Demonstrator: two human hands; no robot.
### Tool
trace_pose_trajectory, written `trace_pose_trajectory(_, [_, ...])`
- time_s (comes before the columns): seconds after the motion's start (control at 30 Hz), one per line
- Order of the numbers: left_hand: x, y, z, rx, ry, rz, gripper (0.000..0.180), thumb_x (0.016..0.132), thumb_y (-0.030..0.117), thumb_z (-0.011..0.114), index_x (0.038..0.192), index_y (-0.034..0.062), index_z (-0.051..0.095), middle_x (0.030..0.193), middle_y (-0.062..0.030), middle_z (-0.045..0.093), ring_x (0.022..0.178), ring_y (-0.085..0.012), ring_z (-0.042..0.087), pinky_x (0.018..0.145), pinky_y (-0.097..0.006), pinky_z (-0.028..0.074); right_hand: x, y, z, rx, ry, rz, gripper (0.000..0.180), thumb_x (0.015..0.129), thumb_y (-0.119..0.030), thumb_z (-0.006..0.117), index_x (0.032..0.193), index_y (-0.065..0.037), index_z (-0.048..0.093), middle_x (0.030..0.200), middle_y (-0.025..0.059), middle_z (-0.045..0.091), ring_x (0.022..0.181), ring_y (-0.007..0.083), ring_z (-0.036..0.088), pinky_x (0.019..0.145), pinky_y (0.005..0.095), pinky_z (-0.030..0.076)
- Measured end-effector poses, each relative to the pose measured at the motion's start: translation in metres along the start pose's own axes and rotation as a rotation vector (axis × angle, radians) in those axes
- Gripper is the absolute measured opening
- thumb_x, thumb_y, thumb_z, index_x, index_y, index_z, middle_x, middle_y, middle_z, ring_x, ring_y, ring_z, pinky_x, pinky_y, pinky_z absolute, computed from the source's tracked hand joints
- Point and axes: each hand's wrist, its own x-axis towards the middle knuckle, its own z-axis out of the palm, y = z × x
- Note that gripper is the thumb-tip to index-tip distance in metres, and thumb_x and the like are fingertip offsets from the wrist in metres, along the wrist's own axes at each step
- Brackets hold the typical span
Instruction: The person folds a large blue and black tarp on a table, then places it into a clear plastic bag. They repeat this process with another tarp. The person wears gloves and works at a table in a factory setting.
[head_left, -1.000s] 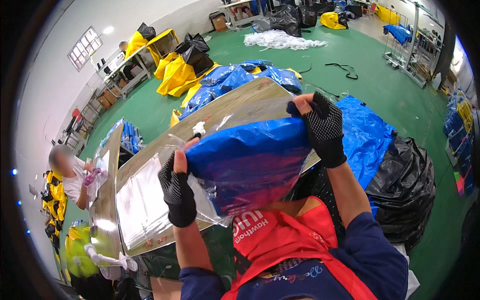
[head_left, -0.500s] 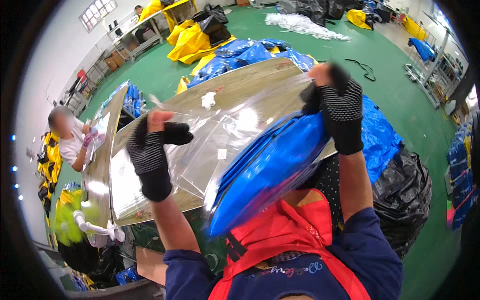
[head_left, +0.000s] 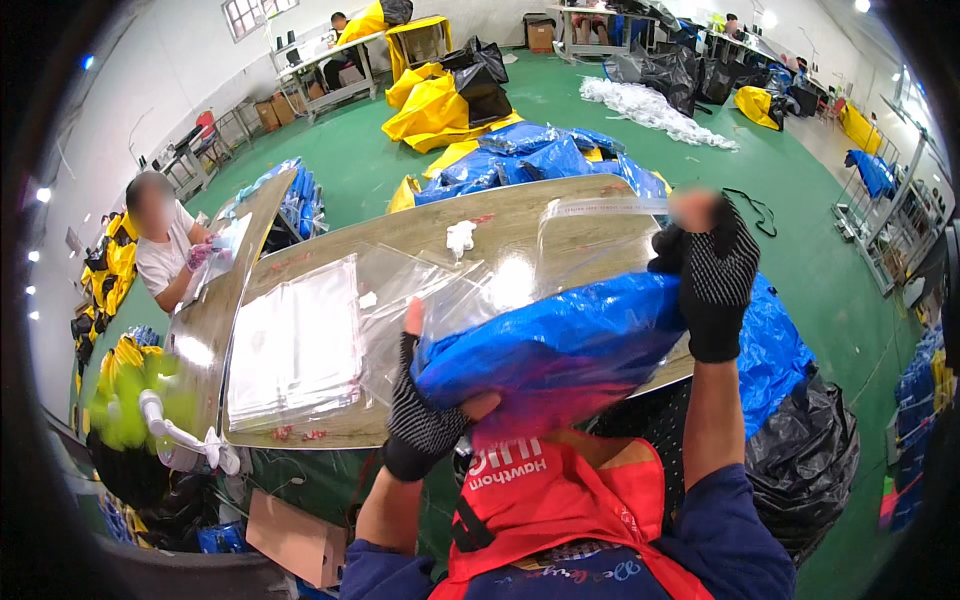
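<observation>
A folded blue item [head_left: 550,325] in a clear plastic bag [head_left: 600,208] spans the space between my hands, over the table's near edge. My left hand [head_left: 428,415], in a black fingerless glove with pale dots, grips the package's left end from below, one fingertip pointing up. My right hand [head_left: 712,270], gloved alike, is closed on the bag at the upper right, where a clear strip stretches leftward from the fingers. To the left, a stack of flat clear bags [head_left: 300,350] lies on the wood-patterned table [head_left: 390,220].
A white crumpled scrap [head_left: 460,238] lies on the table. Blue bagged bundles [head_left: 540,160] are piled beyond it, and a black plastic sack [head_left: 805,450] stands at my right. A co-worker [head_left: 165,240] works at the left table. A small green fan [head_left: 130,395] is near the left corner.
My left hand has come down from above the table and taken hold of the package's left end. The blue package has turned more level. The right hand still holds the bag.
</observation>
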Motion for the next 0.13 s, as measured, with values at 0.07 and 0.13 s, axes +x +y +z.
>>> trace_pose_trajectory(0.07, [0.003, 0.003, -0.013, 0.111, 0.015, 0.164, 0.111, 0.069, 0.012, 0.082, 0.147, 0.0039, 0.003, 0.115, -0.011, 0.059, 0.101, -0.0227, 0.06, 0.098, -0.036, 0.042, -0.005, -0.005, 0.01, -0.105, 0.049, 0.087, 0.024, 0.094, -0.026, 0.055, 0.093, -0.003, 0.059, 0.065, 0.0046, 0.057, 0.056, 0.0115, 0.058, 0.049, 0.0261, 0.049])
trace_pose_trajectory(0.13, [0.013, -0.008, -0.014, 0.015, 0.073, -0.131, 0.109, 0.072, 0.018, 0.081, 0.148, 0.0068, 0.003, 0.123, -0.0116, 0.055, 0.114, -0.0208, 0.053, 0.103, -0.037, 0.036, -0.017, -0.007, 0.001, -0.19, 0.089, 0.167, 0.024, 0.094, -0.027, 0.056, 0.094, -0.004, 0.06, 0.065, 0.0046, 0.058, 0.057, 0.0115, 0.058, 0.05, 0.0261, 0.049])
